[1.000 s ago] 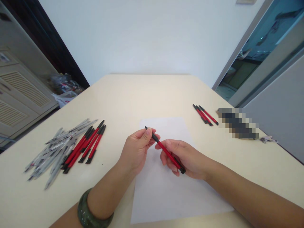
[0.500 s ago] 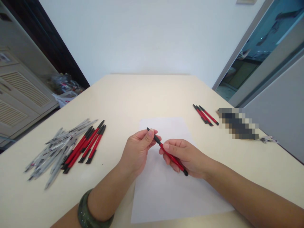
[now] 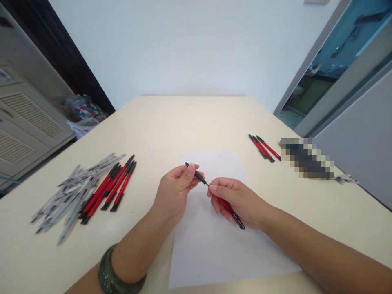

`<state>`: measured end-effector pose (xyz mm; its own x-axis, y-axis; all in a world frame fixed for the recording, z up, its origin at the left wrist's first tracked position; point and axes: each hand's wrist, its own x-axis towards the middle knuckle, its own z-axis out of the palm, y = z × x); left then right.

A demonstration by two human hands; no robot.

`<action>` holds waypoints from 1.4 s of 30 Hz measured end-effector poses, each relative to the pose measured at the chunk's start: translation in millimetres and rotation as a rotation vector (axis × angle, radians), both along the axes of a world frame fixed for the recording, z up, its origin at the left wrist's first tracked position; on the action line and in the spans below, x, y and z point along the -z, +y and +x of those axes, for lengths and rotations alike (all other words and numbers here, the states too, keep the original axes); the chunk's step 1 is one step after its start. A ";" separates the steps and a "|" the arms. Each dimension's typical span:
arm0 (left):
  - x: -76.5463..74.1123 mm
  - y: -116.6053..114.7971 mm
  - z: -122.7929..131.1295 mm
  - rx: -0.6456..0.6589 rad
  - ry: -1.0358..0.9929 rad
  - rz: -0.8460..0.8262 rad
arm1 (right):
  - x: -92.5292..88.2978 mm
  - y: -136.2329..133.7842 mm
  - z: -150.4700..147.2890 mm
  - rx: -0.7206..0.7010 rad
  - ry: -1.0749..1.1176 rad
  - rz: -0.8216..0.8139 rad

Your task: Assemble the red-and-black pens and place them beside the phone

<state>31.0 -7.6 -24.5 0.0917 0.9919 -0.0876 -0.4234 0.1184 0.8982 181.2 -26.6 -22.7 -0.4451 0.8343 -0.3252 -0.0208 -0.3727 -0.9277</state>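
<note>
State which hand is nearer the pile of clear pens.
Left. The left hand is right of the clear pens, with red-and-black pens between; the right hand is farther right, beyond the left hand.

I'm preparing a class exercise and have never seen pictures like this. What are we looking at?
No machine here: one person works bare-handed, seen by a head-worn camera looking forward and down. The left hand pinches a tapered black pen tip section; the right hand holds a slim red pen barrel. A thin dark rod shows between those parts. Below lies a white paper sheet on a cream tabletop. On the left lie a pile of clear plastic pens and several red-and-black pens; on the right, three similar red-and-black pens lie beside something blurred out.
</note>
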 end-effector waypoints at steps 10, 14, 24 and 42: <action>0.2 2.6 -4.9 0.051 0.002 0.025 | 1.2 1.4 -1.2 0.041 0.031 -0.006; -1.3 15.1 -19.5 -0.067 -0.043 0.051 | 2.6 0.8 -1.3 0.017 -0.003 -0.003; 15.3 35.4 -35.0 -0.201 1.030 0.161 | 3.2 2.2 2.7 0.045 0.029 0.019; 26.8 36.1 -26.6 -0.008 1.542 0.302 | 10.9 9.0 5.8 0.092 -0.009 0.014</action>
<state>4.3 28.5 -51.3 0.0996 0.9894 0.1056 0.8885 -0.1362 0.4381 187.1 -17.6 -33.6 -0.3632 0.8763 -0.3165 -0.0464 -0.3563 -0.9332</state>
